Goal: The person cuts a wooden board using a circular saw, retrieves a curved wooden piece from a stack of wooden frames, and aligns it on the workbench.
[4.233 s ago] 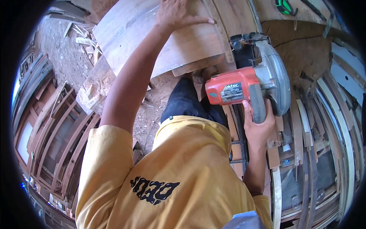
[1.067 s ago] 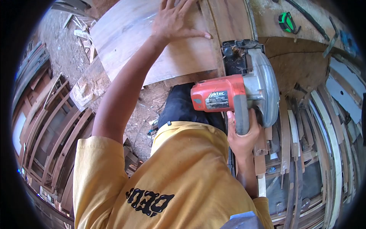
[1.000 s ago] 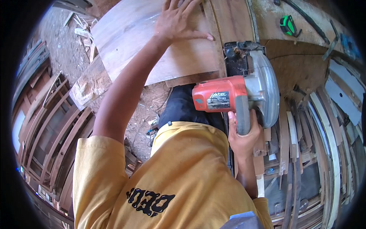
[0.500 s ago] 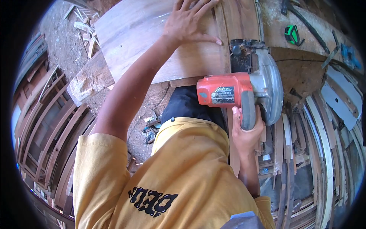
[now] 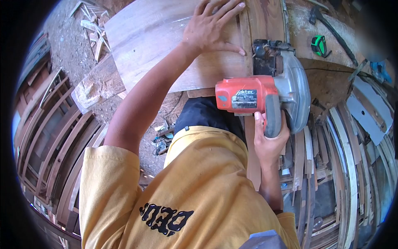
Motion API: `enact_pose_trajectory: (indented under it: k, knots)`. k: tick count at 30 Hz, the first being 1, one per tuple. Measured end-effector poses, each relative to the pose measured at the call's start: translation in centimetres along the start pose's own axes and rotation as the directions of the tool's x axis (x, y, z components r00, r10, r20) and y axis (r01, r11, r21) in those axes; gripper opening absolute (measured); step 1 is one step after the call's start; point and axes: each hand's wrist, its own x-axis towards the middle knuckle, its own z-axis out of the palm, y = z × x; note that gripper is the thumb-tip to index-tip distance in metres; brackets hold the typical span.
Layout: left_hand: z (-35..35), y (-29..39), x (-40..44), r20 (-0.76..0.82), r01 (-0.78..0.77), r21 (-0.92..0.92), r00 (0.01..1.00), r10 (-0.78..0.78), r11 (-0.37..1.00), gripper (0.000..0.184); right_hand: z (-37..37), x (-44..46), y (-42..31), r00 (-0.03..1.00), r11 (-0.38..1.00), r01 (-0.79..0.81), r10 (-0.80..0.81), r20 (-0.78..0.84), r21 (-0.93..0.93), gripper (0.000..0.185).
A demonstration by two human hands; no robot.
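My left hand (image 5: 207,31) lies flat with fingers spread on a wide pale wooden board (image 5: 153,45), its thumb pointing toward a narrow wooden strip (image 5: 247,29) along the board's right side. Just right of that strip, a red and grey circular saw (image 5: 248,93) sits at the near edge of the wood. My right hand (image 5: 271,143) is wrapped round the saw's rear handle, thumb on the left side. The saw's blade is hidden by its metal guard. Beyond the saw's base runs a browner wooden piece (image 5: 267,20).
A green tape measure (image 5: 319,45) and a hammer (image 5: 331,33) lie on the worktop at right. Stacked wood strips (image 5: 348,166) fill the right side, with more curved lengths (image 5: 54,153) at left. Offcuts (image 5: 95,33) litter the floor at upper left.
The circular saw and my right hand have moved slightly forward relative to the worktop. My left hand stays in place on the board. The whole view has shifted a little.
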Motion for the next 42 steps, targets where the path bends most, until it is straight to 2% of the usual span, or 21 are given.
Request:
enact_pose_trajectory:
  k: [16,24,28,31,33,34,36,39,42]
  knots:
    - [-0.1,-0.3,-0.1,0.015,0.012,-0.025,1.0,-0.011,1.0,0.13,0.5,2.3,-0.9,1.0,1.0,0.007,-0.007,0.001,-0.01,0.017]
    - [-0.3,-0.3,0.0,0.02,0.018,-0.047,1.0,-0.017,0.999,0.129,0.8,3.5,-1.8,0.999,0.999,-0.039,0.04,0.015,-0.004,0.018]
    - [-0.6,-0.2,0.2,0.02,0.02,-0.07,1.0,-0.019,0.997,0.128,0.8,4.2,-2.3,1.0,1.0,-0.007,0.007,-0.002,-0.019,0.018]
    - [-0.7,-0.1,0.2,0.093,0.051,-0.057,0.995,-0.045,0.997,0.13,0.8,4.7,-2.4,0.999,0.999,-0.034,0.034,0.009,-0.021,0.018]
    - [-0.9,0.0,0.3,-0.11,-0.011,0.004,0.994,0.011,1.0,0.11,0.8,5.0,-2.5,1.0,1.0,-0.008,0.009,0.018,-0.016,0.018]
    - [-0.4,0.0,0.1,-0.112,-0.012,0.003,0.994,0.012,1.0,0.11,0.8,5.0,-2.4,1.0,1.0,-0.008,0.009,0.016,-0.018,0.018]
    - [0.4,0.0,-0.7,-0.011,0.056,-0.003,0.998,-0.056,0.998,0.125,0.9,5.1,-2.2,1.0,1.0,0.008,-0.008,-0.001,-0.003,0.019]
    - [0.1,-0.2,-0.8,0.025,0.062,0.039,0.998,-0.063,0.997,0.121,1.0,5.4,-2.5,1.0,1.0,-0.015,0.015,0.005,-0.024,0.019]
    - [0.6,-0.3,-0.6,0.018,0.054,0.014,0.998,-0.055,0.998,0.126,1.0,5.3,-2.5,0.999,0.999,-0.041,0.041,0.017,-0.007,0.019]
